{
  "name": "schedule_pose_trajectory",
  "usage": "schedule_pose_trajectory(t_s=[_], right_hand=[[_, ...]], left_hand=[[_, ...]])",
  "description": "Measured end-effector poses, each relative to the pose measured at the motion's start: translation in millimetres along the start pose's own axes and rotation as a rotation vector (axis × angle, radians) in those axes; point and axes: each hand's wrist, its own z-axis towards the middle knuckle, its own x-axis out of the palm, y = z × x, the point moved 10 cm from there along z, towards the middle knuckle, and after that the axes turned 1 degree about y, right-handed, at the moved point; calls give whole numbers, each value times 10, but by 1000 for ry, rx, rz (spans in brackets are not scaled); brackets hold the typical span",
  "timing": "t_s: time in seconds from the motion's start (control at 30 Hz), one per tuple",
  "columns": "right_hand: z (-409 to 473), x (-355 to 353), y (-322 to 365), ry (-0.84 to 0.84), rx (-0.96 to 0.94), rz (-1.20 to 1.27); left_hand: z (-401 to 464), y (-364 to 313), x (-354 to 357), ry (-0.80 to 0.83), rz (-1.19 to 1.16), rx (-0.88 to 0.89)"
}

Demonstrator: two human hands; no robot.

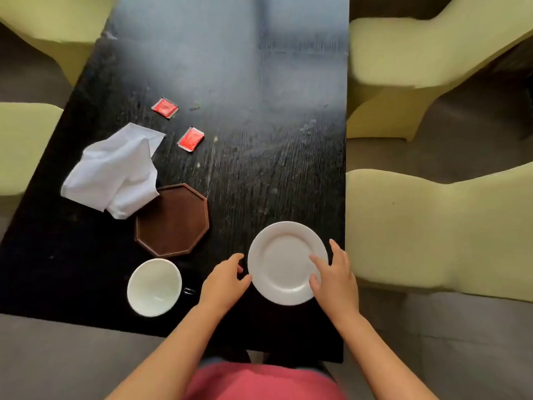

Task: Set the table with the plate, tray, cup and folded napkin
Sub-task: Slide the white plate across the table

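Note:
A white round plate [284,261] lies near the front right of the black table [259,168]. My right hand [334,277] rests on its right rim, thumb on the plate's face, fingers over the edge. My left hand [225,280] touches the plate's left rim with curled fingers. A brown octagonal tray [176,223] sits left of the plate. In front of the tray stands a white cup [154,287], seen from above. A crumpled white napkin [115,171] lies behind the tray, overlapping its far left corner.
Two red sachets [165,108] [191,139] lie beyond the napkin. Pale yellow-green chairs [427,226] line both long sides of the table, close to its right edge. Grey floor lies in front.

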Motion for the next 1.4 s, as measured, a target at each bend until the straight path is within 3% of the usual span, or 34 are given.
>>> schedule_pose_trajectory(t_s=[0.13,0.33,0.57,1.1,1.4], right_hand=[[-7,83,-134,67,31,84],[57,65,-135,6,-57,259],[228,85,-417,1,230,660],[1151,-414,-408,-142,153,927],[1631,-423,-472,-168,161,930]], left_hand=[[-38,31,204,13,-314,-114],[-25,111,294,-37,-590,-251],[-52,94,230,-46,-814,-273],[693,-390,-258,-143,-974,-95],[1259,-480,-323,-141,-884,-39]])
